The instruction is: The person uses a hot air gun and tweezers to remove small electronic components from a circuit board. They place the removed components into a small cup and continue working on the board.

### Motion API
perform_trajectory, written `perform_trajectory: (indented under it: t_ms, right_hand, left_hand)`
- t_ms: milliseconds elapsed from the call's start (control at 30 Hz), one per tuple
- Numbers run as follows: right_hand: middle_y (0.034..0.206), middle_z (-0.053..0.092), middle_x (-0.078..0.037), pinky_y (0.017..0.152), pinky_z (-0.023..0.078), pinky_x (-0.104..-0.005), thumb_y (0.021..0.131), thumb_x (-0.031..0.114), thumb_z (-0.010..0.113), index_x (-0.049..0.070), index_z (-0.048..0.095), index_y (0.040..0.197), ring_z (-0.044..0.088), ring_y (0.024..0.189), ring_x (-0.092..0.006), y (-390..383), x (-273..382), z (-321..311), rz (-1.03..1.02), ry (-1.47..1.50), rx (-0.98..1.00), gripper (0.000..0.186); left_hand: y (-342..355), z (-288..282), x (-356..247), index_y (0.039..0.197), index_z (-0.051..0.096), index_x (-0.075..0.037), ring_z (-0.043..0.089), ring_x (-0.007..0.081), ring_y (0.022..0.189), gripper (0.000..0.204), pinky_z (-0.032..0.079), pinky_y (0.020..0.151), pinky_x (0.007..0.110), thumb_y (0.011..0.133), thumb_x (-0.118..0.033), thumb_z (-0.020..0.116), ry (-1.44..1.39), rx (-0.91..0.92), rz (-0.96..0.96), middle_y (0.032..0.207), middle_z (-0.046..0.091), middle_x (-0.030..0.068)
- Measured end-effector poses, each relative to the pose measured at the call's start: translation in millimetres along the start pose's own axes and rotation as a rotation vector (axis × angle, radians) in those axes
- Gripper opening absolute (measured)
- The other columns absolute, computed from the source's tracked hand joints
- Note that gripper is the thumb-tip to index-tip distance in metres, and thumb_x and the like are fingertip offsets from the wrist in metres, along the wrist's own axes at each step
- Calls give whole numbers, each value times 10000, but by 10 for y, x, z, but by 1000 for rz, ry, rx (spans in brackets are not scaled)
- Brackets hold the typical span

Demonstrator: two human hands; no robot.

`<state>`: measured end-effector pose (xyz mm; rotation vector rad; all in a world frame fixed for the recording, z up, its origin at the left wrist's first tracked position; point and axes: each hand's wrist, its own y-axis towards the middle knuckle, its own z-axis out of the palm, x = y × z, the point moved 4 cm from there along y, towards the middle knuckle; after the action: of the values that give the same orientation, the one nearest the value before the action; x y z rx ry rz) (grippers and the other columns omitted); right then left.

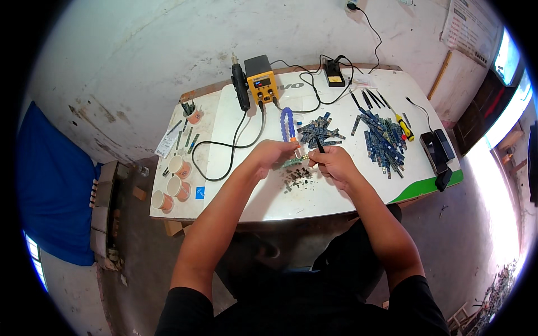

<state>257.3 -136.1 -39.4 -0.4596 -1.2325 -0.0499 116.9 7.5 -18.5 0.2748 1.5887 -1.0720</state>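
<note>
My left hand (270, 156) is closed, pinching one end of a narrow green circuit board (295, 162) just above the white table. My right hand (335, 166) is closed round a slim black tool (319, 145), whose upper end sticks out over the fingers. Its working tip meets the board's right end, too small to make out. Close behind my left fingers, a blue segmented hose (287, 123) with an orange nozzle bends down. Under the board lies a scatter of small dark parts (298, 178). Loose strip-shaped circuit boards (320, 132) are heaped just beyond my hands.
A larger heap of board strips (384, 143) lies right, near a yellow screwdriver (404, 127). A yellow soldering station (260, 84) with a hot-air handle (240, 85) stands at the back, its cable (232, 147) looping left. Paper cups (178, 188) line the left edge.
</note>
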Motion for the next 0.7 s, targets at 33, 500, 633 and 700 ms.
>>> perform_trajectory:
  t_ms: [33,500,633,700]
  right_hand:
    - [622,516,41,516,282,-260,935,198,719,33,670,827,336,495,-51,3,2,3,-6,5,-9,204]
    - [693,589,22,413,200,-221,975,147,695,27,652,865,319,452,-14,87,-40,37,-6,105,2,168]
    - [702,594,19,413,200,-222,976,145,692,28,651,865,319,452,-17,78,-28,65,12,127,17,166]
    - [695,579,26,414,198,-220,979,151,688,28,651,868,317,451,-19,85,-32,79,10,129,12,170]
  left_hand:
    - [0,2,-2,952,754,-66,615,112,783,174,468,749,263,913,-235,766,-4,-1,1,846,685,8]
    - [4,-51,14,1006,753,-67,626,120,790,238,473,755,284,904,-280,781,26,-8,-4,867,702,17]
    - [-30,-54,13,1045,762,-94,630,121,801,258,457,745,281,924,-322,747,36,3,-2,896,710,12]
    - [-44,-68,10,1057,766,-112,622,118,795,272,444,738,283,931,-350,733,53,-3,2,902,708,6]
